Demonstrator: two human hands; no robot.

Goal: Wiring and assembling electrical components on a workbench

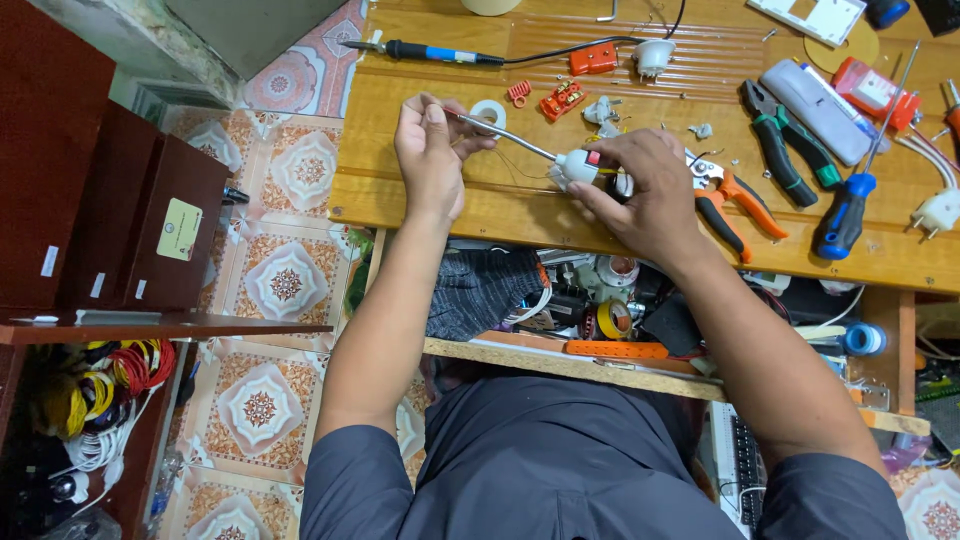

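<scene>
My left hand (430, 150) is closed around the near end of a thin metal screwdriver shaft (505, 135) over the wooden workbench (450, 205). The shaft's tip meets a small white plug part with a red spot (578, 165). My right hand (650, 190) pinches that white part from the right side, just above the bench top. A small roll of white tape (489, 113) lies right behind the shaft.
Orange-handled cutters (730, 205), green-handled pliers (785, 150), a blue screwdriver (850, 205), a soldering iron (430, 50), red connector pieces (562, 98) and a white plug (938, 210) lie on the bench. A cluttered shelf (600, 315) sits below. Dark wooden boxes (150, 215) stand at the left.
</scene>
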